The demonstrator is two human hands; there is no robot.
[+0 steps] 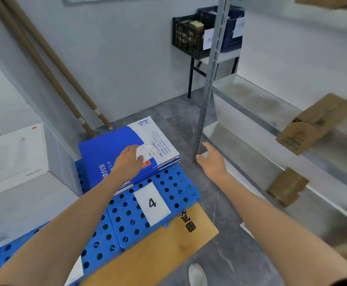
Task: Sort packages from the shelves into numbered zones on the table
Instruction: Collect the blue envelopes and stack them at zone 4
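Pale walls and a grey tiled floor surround a desk (127, 223) topped with blue perforated panels at the lower left of the frame. A metal shelf (251, 96) runs down the right side. On the desk a white card marked 4 (152, 203) names the zone. Just beyond it, at the centre of the frame, the blue-and-white envelope package (106, 155) lies flat on the panels, its right corner close to the desk edge.

Our left hand (128, 162) rests on top of the package with its fingers laid over the white label. As far as we can see they do not curl round any edge, so it grips nothing. Our right hand (211, 159) hangs in the air beside the shelf's upright post, fingers spread and relaxed, empty. An upper cardboard box (313, 124) and a lower cardboard box (286, 186) sit on the shelf boards at the right, both blurred.

We judge the step to be settling this package in zone 4 while the free hand heads for the shelf. To do it well, we nudge the envelope fully onto the panels and keep the number card uncovered. We then lift the left hand straight up so the slick cover does not slide with it. For the next pick, we take the nearer box and check its label before choosing a zone
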